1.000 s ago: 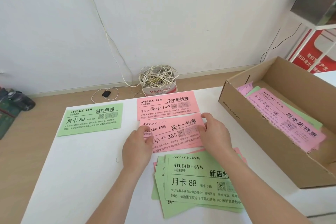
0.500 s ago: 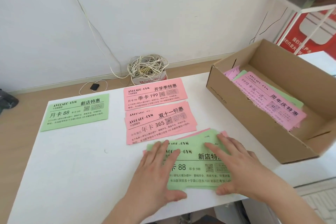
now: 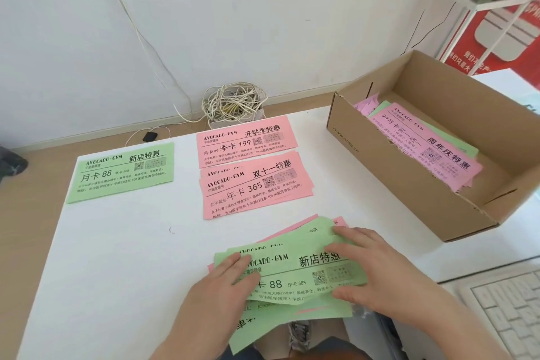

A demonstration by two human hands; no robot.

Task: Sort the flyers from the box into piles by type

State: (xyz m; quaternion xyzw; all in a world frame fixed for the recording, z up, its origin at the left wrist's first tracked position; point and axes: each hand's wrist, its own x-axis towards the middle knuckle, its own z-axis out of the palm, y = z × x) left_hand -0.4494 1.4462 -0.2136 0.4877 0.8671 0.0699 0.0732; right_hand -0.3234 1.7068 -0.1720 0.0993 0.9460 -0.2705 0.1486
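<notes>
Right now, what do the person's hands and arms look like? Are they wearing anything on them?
Both hands are bare. The left hand and the right hand have no gloves, and no rings show on the fingers in view. No watch, bracelet or sleeve shows on the left forearm or the right forearm, as far as the picture's lower edge.
</notes>
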